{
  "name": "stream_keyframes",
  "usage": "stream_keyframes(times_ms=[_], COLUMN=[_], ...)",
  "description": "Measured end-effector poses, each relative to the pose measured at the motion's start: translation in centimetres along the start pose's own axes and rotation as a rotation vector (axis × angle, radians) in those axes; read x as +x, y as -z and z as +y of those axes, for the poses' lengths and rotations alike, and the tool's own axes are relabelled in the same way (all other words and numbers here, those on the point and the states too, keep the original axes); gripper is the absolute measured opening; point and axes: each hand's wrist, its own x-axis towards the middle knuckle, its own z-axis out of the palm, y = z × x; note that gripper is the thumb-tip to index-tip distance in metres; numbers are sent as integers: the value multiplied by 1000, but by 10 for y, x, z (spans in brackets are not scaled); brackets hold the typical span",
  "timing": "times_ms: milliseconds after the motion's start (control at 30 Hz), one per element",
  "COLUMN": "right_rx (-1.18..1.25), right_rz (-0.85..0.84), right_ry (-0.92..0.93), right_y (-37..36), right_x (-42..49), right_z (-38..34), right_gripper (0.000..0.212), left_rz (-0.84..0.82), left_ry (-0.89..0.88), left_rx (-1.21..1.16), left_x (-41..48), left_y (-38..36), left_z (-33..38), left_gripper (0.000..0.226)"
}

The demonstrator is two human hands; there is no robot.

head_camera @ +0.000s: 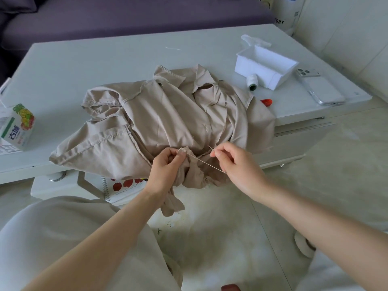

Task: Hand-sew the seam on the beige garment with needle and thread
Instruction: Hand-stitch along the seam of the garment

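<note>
Stitching looks under way. At the near edge of the bench [105,59], the left hand [165,164] has its grip pinched on a fold of the beige garment [168,114]. The right hand [237,164] grips the needle [210,148], with the thread [205,162] taut between them. I cannot tell how much seam remains. A spool [252,81] lies far right.

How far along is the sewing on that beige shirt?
Done: the needle is threaded and thread runs out of the fabric. In hand: the left hand pinches the beige garment, the right hand pinches the needle, thread taut. Left: finished stitches are too small to judge.
</note>
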Motion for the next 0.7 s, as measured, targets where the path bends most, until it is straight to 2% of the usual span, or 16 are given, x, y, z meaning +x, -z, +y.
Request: stream_keyframes(times_ms=[200, 367, 500, 700], right_rx=[-208, -286, -412, -254], right_rz=[65, 57, 57, 73], right_ry=[-135, -171, -107, 67], right_y=[17, 18, 14, 1], right_x=[-2, -4, -4, -1], right_z=[39, 48, 40, 13], right_gripper=[19, 20, 24, 20], left_rz=[-18, -58, -45, -46], left_ry=[-29, -37, -12, 16], left_rx=[31, 34, 10, -13], left_x=[1, -1, -1, -2], left_y=[-6, -12, -12, -11], left_z=[4, 4, 3, 2], left_gripper=[23, 24, 23, 17])
